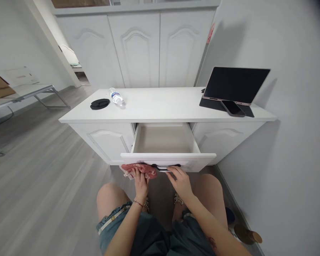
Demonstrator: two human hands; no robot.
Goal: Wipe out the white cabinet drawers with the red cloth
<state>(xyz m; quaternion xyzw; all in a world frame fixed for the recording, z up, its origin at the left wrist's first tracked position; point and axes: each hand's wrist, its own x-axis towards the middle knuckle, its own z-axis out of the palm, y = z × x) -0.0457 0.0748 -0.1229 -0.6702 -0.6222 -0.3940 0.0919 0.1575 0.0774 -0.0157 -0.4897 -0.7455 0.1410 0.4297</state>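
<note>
A white drawer [165,140] stands pulled out of the cabinet, with nothing lying on its visible floor. My left hand [140,183] presses a crumpled pinkish-red cloth [149,171] against the left part of the drawer front [194,160]. A pale tag-like corner hangs from the cloth's left end. The fingers of my right hand [180,181] are curled at the right end of the dark drawer handle [161,168]. Part of the handle is hidden behind the cloth and my fingers.
On the white cabinet top [160,105] are a plastic bottle [116,96] lying down, a flat black object [100,104], a propped-up tablet [234,85] and a phone [233,108]. My knees flank the drawer. A wall [290,160] stands close at right.
</note>
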